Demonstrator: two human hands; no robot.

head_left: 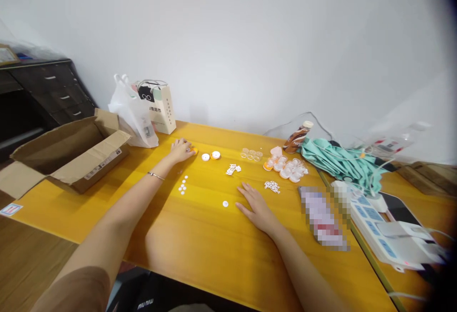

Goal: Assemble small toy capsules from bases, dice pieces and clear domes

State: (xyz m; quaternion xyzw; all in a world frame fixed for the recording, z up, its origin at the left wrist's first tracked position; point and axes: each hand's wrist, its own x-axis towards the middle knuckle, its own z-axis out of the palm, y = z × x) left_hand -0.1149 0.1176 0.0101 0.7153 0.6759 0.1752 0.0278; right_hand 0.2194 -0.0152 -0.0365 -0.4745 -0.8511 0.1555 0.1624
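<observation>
Right fingers [246, 190] near white disc [225, 204], open tabletop [200, 236] towards front edge [200, 284].

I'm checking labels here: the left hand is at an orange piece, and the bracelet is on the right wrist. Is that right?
Not quite: the bracelet is on the left wrist, not the right, as the head view shows. The left hand is indeed at an orange piece.
</observation>
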